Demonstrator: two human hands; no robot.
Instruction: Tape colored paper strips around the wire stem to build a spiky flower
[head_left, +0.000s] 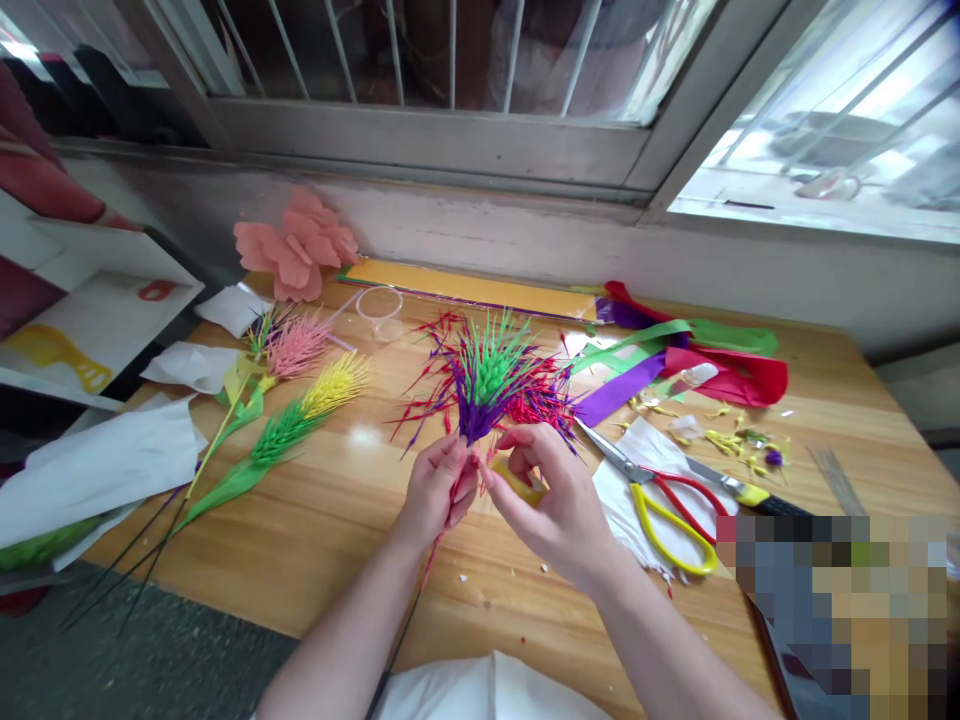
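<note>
My left hand [433,488] pinches the stem of a paper wheat ear [487,375] with a spiky green top and purple strips at its base. Below the fist, the thin stem shows a red wrapped stretch, then runs dark toward my lap. Close beside it, my right hand [559,500] curls around a yellowish roll of tape [523,484], its thumb and index finger near the stem just under the purple base. Behind the ear lies a pile of red and purple fringed paper pieces [536,400].
Scissors [637,472] and a black-and-yellow utility knife [750,493] lie right, by white paper. Crepe strips [727,372] and small yellow pieces [724,443] sit beyond. Finished green-yellow wheat ears [289,435], a pink paper flower [296,245] and a clear ring [379,302] are left.
</note>
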